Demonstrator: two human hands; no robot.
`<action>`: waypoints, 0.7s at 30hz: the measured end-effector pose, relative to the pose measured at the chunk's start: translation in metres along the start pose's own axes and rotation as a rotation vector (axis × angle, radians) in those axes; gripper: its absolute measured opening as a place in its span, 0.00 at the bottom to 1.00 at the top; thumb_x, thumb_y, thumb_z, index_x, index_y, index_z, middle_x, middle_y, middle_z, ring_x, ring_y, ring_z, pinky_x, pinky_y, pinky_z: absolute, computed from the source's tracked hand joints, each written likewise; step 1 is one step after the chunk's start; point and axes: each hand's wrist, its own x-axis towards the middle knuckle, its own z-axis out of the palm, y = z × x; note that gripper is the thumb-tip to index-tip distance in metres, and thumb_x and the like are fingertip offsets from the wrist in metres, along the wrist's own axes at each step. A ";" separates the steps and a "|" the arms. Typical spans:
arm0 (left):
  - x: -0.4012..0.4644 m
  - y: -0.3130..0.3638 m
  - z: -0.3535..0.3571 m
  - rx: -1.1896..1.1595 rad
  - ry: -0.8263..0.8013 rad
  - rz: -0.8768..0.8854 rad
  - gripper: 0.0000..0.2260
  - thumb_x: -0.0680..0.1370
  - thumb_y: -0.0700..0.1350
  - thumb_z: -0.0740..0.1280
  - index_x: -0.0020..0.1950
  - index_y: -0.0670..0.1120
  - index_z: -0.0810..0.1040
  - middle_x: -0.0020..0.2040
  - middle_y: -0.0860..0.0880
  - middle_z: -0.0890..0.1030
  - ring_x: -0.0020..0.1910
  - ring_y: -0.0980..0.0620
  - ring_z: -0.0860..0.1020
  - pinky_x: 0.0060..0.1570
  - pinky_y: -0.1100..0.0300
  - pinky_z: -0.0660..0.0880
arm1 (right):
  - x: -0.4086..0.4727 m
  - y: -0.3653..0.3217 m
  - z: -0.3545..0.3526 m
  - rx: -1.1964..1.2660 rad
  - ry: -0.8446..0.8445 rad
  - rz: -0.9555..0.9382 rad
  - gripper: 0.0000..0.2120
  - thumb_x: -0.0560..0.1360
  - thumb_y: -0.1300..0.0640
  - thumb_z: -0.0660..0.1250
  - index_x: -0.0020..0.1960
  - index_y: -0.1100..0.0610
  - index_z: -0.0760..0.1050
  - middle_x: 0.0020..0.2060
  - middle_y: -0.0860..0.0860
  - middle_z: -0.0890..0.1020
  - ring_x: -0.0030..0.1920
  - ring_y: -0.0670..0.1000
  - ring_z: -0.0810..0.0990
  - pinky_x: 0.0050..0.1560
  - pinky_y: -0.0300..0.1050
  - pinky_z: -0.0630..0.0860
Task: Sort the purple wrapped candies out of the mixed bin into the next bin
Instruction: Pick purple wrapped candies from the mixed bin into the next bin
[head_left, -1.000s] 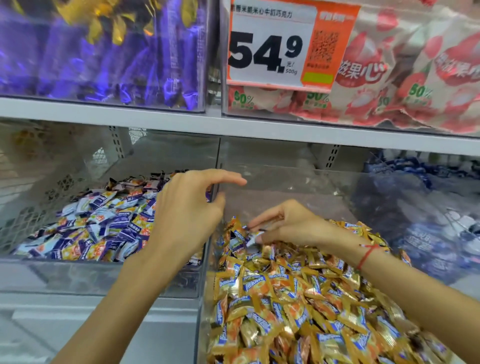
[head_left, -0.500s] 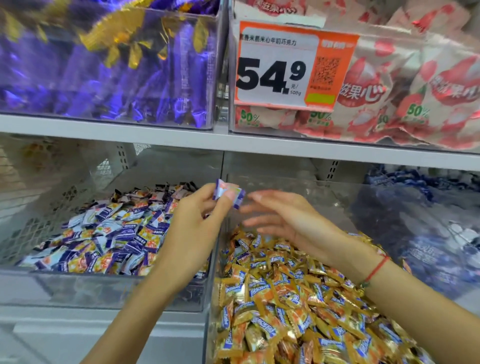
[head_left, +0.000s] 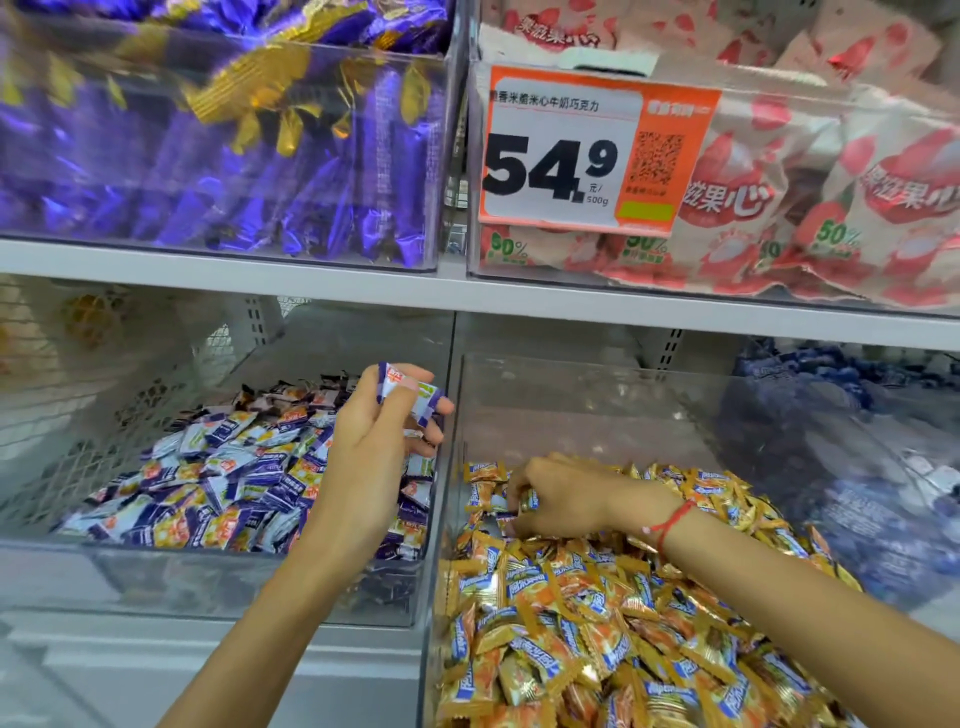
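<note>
My left hand (head_left: 375, 447) hangs over the left clear bin (head_left: 218, 582) and pinches a purple-and-white wrapped candy (head_left: 415, 391) between thumb and fingers. That bin holds a heap of purple-and-white candies (head_left: 228, 478). My right hand (head_left: 563, 496) is down in the right clear bin (head_left: 571, 395), fingers curled into the pile of gold-and-blue wrapped candies (head_left: 597, 623) near its back left. What the fingers hold is hidden. A red string circles the right wrist.
A white shelf board (head_left: 467, 296) runs above both bins. On it stand a clear box of purple-and-gold wrapped sweets (head_left: 223, 156) and a box of pink packets (head_left: 831, 208) with an orange price tag (head_left: 592, 150). A dark blue bag (head_left: 852, 467) lies at the right.
My left hand took the purple candy from my right hand and carried it left over the left bin. My right hand dropped back down into the gold pile.
</note>
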 end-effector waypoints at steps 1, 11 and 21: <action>-0.001 0.002 -0.001 -0.009 0.002 -0.014 0.10 0.83 0.40 0.56 0.47 0.47 0.74 0.32 0.55 0.80 0.29 0.58 0.73 0.32 0.67 0.73 | 0.001 0.002 -0.001 -0.006 -0.024 0.007 0.18 0.75 0.44 0.68 0.62 0.50 0.76 0.63 0.51 0.76 0.64 0.55 0.73 0.60 0.46 0.69; -0.007 0.005 -0.003 0.074 -0.130 0.037 0.07 0.82 0.45 0.58 0.51 0.47 0.75 0.44 0.55 0.85 0.32 0.60 0.75 0.31 0.66 0.74 | -0.022 0.025 0.001 0.159 0.232 -0.040 0.13 0.76 0.40 0.65 0.51 0.46 0.81 0.56 0.42 0.81 0.60 0.48 0.76 0.67 0.53 0.66; -0.008 0.008 0.003 0.216 -0.219 0.093 0.17 0.72 0.68 0.61 0.47 0.56 0.75 0.36 0.51 0.74 0.34 0.57 0.71 0.37 0.58 0.69 | -0.070 -0.032 -0.046 1.079 0.318 -0.153 0.08 0.73 0.51 0.71 0.43 0.55 0.84 0.39 0.52 0.86 0.40 0.47 0.83 0.47 0.36 0.80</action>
